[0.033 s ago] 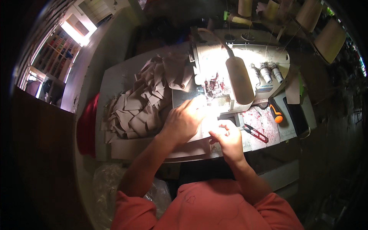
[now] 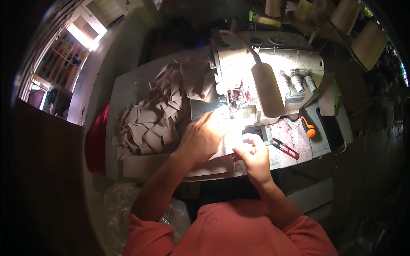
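Note:
A flat piece of beige fabric (image 2: 213, 167) lies along the front of the sewing machine's table. My left hand (image 2: 201, 138) rests palm down on it, its fingers stretched toward the needle area and its fingertips washed out by glare. Closer to the right, my right hand (image 2: 255, 157) pinches the fabric's edge between thumb and curled fingers. The pinched edge is partly lost in bright light. Just beyond both hands stands the white sewing machine (image 2: 309, 62), its needle area (image 2: 240, 96) crowded with metal parts and reddish lint.
A heap of beige fabric pieces (image 2: 160, 113) covers the table's left. Right of my hands lie thread snips (image 2: 285, 148), an orange-and-black tool (image 2: 308, 126) and a dark phone-like slab (image 2: 329, 129). A lamp (image 2: 268, 89) overhangs the machine; thread cones (image 2: 368, 45) stand at far right.

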Demonstrator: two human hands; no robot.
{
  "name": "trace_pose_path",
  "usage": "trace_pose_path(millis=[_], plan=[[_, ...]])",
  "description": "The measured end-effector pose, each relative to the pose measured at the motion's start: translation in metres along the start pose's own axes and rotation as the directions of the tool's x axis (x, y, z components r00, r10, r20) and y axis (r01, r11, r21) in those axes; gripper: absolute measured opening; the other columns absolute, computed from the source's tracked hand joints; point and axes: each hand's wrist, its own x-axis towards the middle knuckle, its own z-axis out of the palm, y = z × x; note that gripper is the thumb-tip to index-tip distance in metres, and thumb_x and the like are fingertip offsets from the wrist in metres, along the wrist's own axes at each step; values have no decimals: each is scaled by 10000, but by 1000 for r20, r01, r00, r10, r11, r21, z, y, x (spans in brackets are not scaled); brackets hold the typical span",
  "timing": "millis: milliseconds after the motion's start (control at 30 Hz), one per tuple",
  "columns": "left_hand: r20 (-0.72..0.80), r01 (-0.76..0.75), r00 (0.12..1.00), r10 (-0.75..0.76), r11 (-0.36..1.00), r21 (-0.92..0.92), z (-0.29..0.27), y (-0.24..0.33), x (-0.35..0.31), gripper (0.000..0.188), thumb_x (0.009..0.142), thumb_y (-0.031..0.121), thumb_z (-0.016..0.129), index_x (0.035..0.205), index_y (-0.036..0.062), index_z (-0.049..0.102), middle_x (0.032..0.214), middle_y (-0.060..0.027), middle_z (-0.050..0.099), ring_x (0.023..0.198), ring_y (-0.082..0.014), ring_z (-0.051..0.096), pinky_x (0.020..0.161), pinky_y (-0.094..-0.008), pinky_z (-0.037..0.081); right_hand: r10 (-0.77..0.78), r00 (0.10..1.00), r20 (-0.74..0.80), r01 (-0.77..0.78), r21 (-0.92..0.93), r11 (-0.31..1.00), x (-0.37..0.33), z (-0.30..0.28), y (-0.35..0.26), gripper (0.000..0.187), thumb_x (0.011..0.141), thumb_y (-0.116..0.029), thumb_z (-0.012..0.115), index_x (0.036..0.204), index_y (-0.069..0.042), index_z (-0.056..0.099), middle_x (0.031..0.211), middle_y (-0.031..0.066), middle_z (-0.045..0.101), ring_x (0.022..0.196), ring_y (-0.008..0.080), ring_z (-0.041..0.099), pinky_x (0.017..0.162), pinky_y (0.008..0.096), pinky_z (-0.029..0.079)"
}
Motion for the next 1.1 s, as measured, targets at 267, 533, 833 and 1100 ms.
trace_pose_path(millis=[267,533,833,1100], plan=[[-42,96,993,-106,974,-205,-3,-12,18,96,707,1,514,801,15,501,752,-121,512,689,-290,537,623,-347,441,-41,999,4,41,-71,997,19,5,1,179,803,15,522,974,57,552,850,114,600,658,152,603,611,227,480],[-74,130,988,-133,990,-51,8,-26,19,146,696,68,560,831,24,524,817,-135,538,721,-313,536,652,-382,440,-96,995,-33,91,-135,987,24,8,1,176,815,-3,507,969,60,566,769,104,618,653,118,591,599,222,487],[-167,26,986,2,986,164,28,-131,74,375,683,112,557,1005,-42,443,930,-245,517,915,-375,504,805,-413,405,-21,999,-40,7,-326,945,1,-14,6,147,833,-18,492,951,51,545,749,85,591,649,105,560,604,223,479],[-337,384,864,-374,922,-38,-11,-135,62,264,778,138,501,1033,68,506,967,-160,552,904,-317,533,792,-381,413,-158,964,216,267,-755,598,8,-6,18,180,682,-38,650,827,7,553,687,72,517,555,134,482,511,246,398]])
